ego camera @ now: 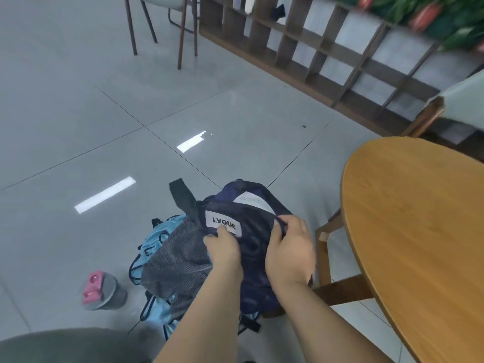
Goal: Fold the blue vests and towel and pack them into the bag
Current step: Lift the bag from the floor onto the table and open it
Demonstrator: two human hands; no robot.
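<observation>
- Head view: two bare forearms reach up from the bottom edge, side by side, and both hands meet on a navy mesh bag [252,242] at lower centre.
- The left hand [222,247] is seen from the back, its fingers curled and gripping the bag's fabric just below a white label [223,222] reading LVQUE.
- The right hand [288,252] is knuckles-up, with thumb and fingers pinching the bag's dark rim.
- A grey towel [175,260] lies bunched against the bag's left side, on top of light blue vests [153,241] with dark trim.
- What the pile rests on cannot be told.
- A grey bottle [103,290] with a pink lid stands on the grey tiled floor [78,127], left of the vests.
- A round wooden table [419,231] fills the right side, and a wooden chair frame [323,247] shows between it and the bag.
</observation>
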